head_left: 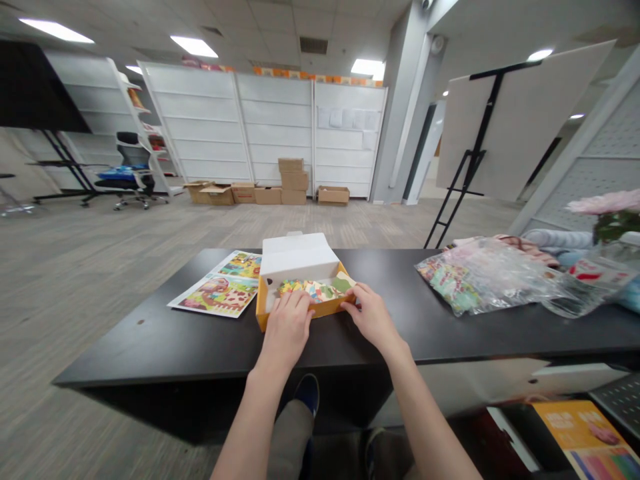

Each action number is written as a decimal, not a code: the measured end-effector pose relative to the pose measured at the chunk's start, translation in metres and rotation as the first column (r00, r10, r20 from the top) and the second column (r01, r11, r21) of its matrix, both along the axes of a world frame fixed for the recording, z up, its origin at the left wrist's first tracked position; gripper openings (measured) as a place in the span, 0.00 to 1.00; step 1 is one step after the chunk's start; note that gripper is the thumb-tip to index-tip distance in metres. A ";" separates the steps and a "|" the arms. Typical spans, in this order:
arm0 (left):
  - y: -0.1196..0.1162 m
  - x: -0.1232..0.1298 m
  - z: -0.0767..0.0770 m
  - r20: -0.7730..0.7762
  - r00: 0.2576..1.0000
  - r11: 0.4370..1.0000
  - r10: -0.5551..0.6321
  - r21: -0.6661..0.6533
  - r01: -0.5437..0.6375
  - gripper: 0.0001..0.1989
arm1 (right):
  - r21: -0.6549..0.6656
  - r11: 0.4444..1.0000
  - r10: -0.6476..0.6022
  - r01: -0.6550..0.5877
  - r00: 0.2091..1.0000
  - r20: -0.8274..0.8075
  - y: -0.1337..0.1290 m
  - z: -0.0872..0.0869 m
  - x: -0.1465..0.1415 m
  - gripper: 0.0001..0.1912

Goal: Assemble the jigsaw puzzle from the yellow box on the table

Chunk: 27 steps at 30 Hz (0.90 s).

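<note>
An orange cardboard box (pixel 305 307) stands open on the black table (pixel 125 333), with its white lid (pixel 300 257) raised at the back. Colourful jigsaw puzzle pieces (pixel 313 289) lie inside it. My left hand (pixel 287 327) rests over the box's front rim, fingertips on or just by the pieces. My right hand (pixel 373 317) sits at the right corner of the box, touching a pale green piece. Neither hand clearly grips anything. Left of the box lies a printed picture sheet (pixel 215 287), with a second colourful illustration above its lower one.
A crumpled clear plastic bag (pixel 475 277) with printed contents lies on the table's right, and pink flowers (pixel 605 203) stand behind it. An orange booklet (pixel 585 437) lies below the table at the right. Cardboard boxes (pixel 280 183) line the far wall.
</note>
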State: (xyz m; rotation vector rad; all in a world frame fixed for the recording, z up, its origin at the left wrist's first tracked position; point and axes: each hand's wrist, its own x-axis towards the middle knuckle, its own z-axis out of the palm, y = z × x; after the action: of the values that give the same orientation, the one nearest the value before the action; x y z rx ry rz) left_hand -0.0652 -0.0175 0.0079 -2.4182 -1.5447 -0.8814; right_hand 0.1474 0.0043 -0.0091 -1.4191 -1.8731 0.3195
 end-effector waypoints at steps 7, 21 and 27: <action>-0.002 0.008 -0.010 -0.135 0.988 0.995 0.076 0.078 -0.066 0.11 | 0.044 0.999 0.031 -0.030 0.999 -0.025 0.002 -0.014 0.001 0.11; -0.010 0.009 -0.011 -0.126 0.992 0.999 0.013 0.048 -0.007 0.10 | 0.002 0.999 0.047 -0.047 0.999 0.005 -0.014 -0.015 0.008 0.13; -0.015 0.008 -0.010 -0.107 0.994 0.999 0.028 0.029 -0.026 0.09 | 0.027 0.999 0.033 -0.034 0.999 0.032 -0.012 -0.024 0.008 0.14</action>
State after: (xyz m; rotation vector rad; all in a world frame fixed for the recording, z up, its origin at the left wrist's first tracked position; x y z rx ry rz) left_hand -0.0575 -0.0322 -0.0019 -2.3779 -1.5135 -0.7492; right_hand 0.1558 -0.0075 -0.0327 -1.3826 -1.9216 0.2879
